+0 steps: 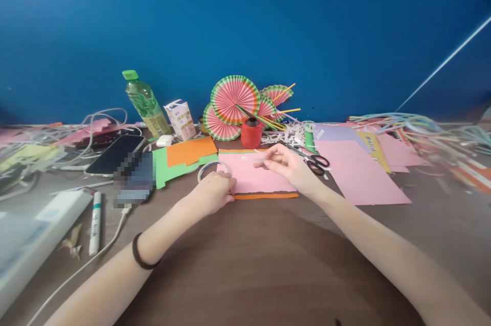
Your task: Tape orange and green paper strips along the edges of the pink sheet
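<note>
Right hand (283, 165): thumb and fingertips together, pinched on thin translucent strip (249, 158) over pink sheet (261, 180). Left hand (215, 192): fingers curled at sheet's left edge; whether closed on tape roll (213, 163), cannot tell. Pink sheet: flat on brown table (245, 259), between hands; orange band (268, 196) along near edge. Scissors (317, 168): black-handled, beside right hand. Spool (251, 135): red, upright, beyond sheet. Pleated fans (235, 100): pink, green-rimmed, behind spool, before blue wall (245, 19).
</note>
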The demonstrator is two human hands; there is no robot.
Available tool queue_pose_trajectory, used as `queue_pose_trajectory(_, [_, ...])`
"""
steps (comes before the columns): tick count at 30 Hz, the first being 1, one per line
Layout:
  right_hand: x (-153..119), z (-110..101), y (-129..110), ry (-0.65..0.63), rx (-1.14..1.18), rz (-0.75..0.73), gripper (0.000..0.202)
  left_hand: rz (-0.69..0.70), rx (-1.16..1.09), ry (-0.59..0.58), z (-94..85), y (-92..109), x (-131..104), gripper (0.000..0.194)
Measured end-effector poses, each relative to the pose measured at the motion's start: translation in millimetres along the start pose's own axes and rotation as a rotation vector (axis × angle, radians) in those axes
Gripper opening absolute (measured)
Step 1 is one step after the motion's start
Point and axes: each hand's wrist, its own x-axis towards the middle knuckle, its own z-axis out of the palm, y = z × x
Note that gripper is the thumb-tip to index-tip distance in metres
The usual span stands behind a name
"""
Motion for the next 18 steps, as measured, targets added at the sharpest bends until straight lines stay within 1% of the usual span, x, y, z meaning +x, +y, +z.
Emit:
queue_pose_trajectory(4, [1,0,4,-0.009,0.007,-0.013,0.012,-0.042,-0.029,-0.015,-0.2,2,0,0.004])
queue_pose_trajectory(8, [1,-1,6,-0.015,0.003,-0.018,0.012,-0.038,-0.081,-0.034,-1.6,5,-2,0.009])
queue_pose_trajectory(12, [0,-1,3,-0.009,0.012,-0.011,0.014,-0.025,-0.138,-0.016,-4.8,3,-5,0.013])
queue_pose_trajectory(15, [1,-1,1,0.002,0.016,-0.020,0.016,-0.075,-0.249,-0.001,-13.5,1,-7,0.013])
queue_pose_trajectory(18, [2,-1,0,0.016,0.014,-0.048,0.019,-0.124,-0.441,0.004,-24.9,1,-7,0.014])
